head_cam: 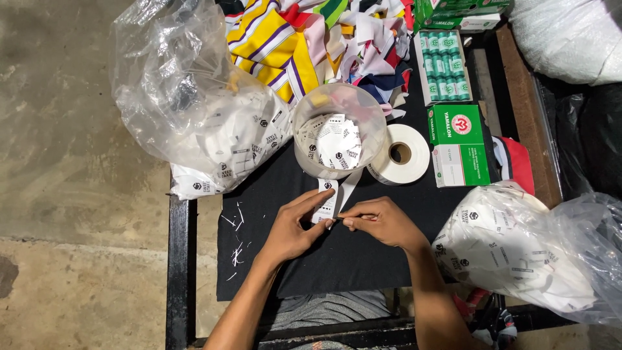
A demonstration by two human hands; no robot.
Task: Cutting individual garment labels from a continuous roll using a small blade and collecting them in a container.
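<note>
My left hand [295, 223] pinches a small white printed label [326, 202] between thumb and fingers, over the black cloth [337, 253] on the table. My right hand [379, 220] is closed around a thin small tool, hard to make out, with its tip touching the label's lower edge. A narrow white strip [350, 185] runs from the label up toward the roll of white tape [400, 153]. Just above the hands stands a clear plastic tub [337, 133] filled with several finished labels.
A clear plastic bag of labels [207, 123] lies at the left, another bag of labels [525, 253] at the right. Green and white boxes [459, 144] and a tray of green thread spools [443, 65] sit at the right. Coloured fabric scraps [304, 45] pile up behind. White trimmings [236, 240] litter the cloth.
</note>
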